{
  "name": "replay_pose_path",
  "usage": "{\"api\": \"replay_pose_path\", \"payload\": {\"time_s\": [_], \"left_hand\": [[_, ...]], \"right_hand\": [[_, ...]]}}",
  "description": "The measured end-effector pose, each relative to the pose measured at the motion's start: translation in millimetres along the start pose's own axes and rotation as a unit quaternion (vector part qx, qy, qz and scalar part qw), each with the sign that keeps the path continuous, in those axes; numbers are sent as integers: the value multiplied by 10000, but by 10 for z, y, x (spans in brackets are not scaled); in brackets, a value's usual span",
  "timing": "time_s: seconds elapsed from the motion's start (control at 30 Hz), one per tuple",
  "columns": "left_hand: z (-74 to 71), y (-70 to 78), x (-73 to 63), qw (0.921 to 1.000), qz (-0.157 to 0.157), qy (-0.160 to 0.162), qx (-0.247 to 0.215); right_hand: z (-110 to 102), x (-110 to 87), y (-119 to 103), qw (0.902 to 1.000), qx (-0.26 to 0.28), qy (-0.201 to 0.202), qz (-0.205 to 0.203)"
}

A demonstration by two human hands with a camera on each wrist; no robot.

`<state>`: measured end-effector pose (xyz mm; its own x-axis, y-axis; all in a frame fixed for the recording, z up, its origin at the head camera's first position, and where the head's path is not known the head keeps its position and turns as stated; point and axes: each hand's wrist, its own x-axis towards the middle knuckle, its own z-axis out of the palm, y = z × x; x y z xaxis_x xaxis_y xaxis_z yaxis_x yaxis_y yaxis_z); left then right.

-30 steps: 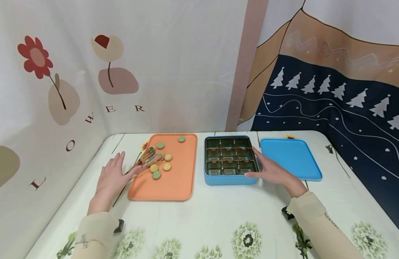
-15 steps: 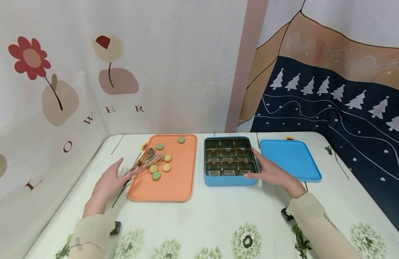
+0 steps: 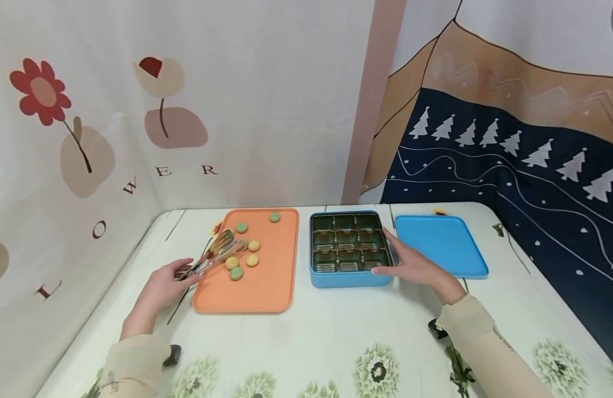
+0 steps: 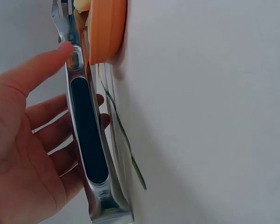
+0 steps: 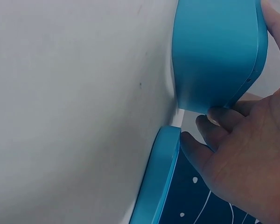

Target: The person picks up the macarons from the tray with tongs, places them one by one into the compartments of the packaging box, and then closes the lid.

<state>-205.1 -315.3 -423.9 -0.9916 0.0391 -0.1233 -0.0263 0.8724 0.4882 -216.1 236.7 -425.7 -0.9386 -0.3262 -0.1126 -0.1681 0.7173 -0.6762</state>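
My left hand (image 3: pixel 159 284) holds metal tongs (image 4: pixel 87 130) with dark handle inserts; in the left wrist view the thumb lies on the near arm and the fingers reach behind. The tongs' heads extend over the orange tray (image 3: pixel 263 290), among small round green and yellow cookies (image 3: pixel 253 260). My right hand (image 3: pixel 413 268) grips the front right corner of a blue box (image 3: pixel 351 279), thumb at the front rim, fingers along the right side. Inside the box is a dark insert (image 3: pixel 348 239) with several square compartments.
A flat blue lid (image 3: pixel 440 246) lies right of the box, close to the right hand's fingers. One green cookie (image 3: pixel 274 218) sits apart near the tray's far edge. Printed curtains (image 3: pixel 266 110) hang behind the table (image 3: pixel 296 342).
My left hand has lowered and drawn back along the tongs, its spread fingers closing round the handle. The right hand stays at the box corner. The head view has shifted slightly.
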Motion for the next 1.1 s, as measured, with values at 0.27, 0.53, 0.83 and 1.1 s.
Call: {"api": "replay_pose_path", "payload": {"time_s": [0.27,0.53,0.83,1.1], "left_hand": [[10,-20,59,9999,-56,25,-105],[38,-50,75,9995,-19,103,-286],[47,-76,50,9989,102,123,-432],[-21,-132,-1,9974,210,278,-632]], "right_hand": [[4,-6,-17,10000,-24,-10,15],[15,6,-20,10000,47,9,25],[18,4,0,9999,93,-4,87],[19,26,-11,9997,184,-40,138]]}}
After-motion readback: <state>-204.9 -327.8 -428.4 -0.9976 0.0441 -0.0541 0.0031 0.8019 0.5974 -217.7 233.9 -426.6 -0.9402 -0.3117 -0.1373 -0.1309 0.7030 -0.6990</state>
